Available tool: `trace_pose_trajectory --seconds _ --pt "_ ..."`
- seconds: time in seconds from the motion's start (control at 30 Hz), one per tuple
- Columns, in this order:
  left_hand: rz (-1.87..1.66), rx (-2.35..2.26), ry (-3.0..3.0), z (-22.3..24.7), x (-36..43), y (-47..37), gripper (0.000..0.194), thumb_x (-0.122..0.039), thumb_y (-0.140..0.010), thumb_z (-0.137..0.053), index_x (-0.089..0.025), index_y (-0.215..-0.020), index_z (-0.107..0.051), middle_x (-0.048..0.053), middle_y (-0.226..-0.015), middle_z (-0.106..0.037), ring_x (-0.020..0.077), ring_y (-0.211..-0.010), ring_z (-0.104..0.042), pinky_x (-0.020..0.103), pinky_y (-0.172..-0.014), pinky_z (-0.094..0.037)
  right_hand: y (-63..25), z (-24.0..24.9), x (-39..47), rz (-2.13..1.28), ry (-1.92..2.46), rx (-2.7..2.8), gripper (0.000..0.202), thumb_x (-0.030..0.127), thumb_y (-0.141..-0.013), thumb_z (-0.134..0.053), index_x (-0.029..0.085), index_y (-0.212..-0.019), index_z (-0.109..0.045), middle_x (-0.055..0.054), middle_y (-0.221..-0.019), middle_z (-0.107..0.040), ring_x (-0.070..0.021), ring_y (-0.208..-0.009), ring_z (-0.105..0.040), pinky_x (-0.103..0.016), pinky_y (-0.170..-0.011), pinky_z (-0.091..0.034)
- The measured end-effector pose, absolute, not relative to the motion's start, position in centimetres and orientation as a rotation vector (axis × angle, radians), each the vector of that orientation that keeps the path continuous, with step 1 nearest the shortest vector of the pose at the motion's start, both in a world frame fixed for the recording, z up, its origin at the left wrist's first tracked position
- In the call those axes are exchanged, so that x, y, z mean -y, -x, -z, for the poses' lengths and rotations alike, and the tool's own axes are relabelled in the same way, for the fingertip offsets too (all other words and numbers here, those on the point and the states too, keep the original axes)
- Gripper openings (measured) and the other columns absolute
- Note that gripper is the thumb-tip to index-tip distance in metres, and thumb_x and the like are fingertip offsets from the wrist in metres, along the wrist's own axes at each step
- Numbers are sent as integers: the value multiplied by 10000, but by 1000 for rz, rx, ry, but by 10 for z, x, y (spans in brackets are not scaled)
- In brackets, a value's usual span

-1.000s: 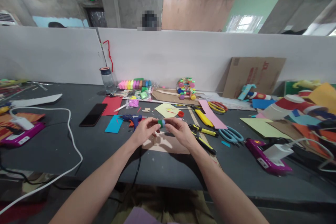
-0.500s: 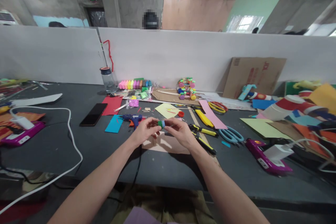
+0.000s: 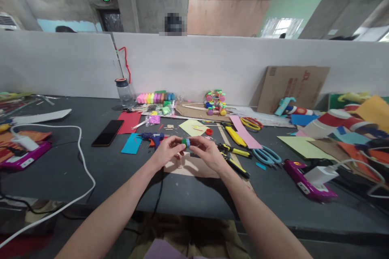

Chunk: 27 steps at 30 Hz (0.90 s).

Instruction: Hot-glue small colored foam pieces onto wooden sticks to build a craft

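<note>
A small green and blue piece (image 3: pixel 185 143) is pinched between the fingertips of my left hand (image 3: pixel 168 149) and my right hand (image 3: pixel 206 151), held over a tan sheet (image 3: pixel 200 166) on the dark table. The green side faces my left fingers, the light blue side my right. Small sticks hang or stand below my left fingers; what they join is hard to tell. A blue glue gun (image 3: pixel 154 139) lies just beyond my left hand. A red ring (image 3: pixel 208 131) lies beyond my right hand. Yellow-black pliers (image 3: pixel 235 150) are right of my right hand.
A phone (image 3: pixel 108 132), blue paper (image 3: pixel 131 143) and red paper (image 3: pixel 129 122) lie left. Blue-handled scissors (image 3: pixel 266 156), pink paper (image 3: pixel 245 131) and a purple power strip (image 3: pixel 308 181) are to the right. Colored clay (image 3: pixel 155 98), a small colorful model (image 3: pixel 215 102) and a bottle (image 3: pixel 124 92) stand behind.
The green and blue piece has shifted and turned slightly between my fingertips. My hands have otherwise hardly moved.
</note>
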<state>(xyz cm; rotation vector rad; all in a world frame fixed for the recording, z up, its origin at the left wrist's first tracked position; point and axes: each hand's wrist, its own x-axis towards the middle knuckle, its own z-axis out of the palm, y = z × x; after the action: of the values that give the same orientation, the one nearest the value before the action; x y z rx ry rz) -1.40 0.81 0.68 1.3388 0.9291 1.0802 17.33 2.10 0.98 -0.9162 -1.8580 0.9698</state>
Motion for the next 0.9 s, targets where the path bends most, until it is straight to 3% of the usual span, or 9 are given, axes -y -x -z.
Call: trace_pose_trajectory --seconds 0.57,0.9 --pt "-1079 -883 -1304 -7 -7 15 375 -417 -728 -681 -126 -951 -603 28 -732 -612 134 -661 -596 237 -553 -497 -174 -3 -26 -932 877 1838 254 328 -802 -616 180 -1006 -650 -52 -897 -684 -177 -810 -627 -319 -741 -516" --pt "-1089 -734 -1144 -8 -6 18 338 -372 -745 -691 -137 -975 -611 40 -824 -624 135 -703 -616 261 -610 -527 -174 -10 -24 -1254 791 1634 275 345 -753 -675 180 -966 -617 -40 -863 -662 -167 -786 -615 -280 -636 -507"
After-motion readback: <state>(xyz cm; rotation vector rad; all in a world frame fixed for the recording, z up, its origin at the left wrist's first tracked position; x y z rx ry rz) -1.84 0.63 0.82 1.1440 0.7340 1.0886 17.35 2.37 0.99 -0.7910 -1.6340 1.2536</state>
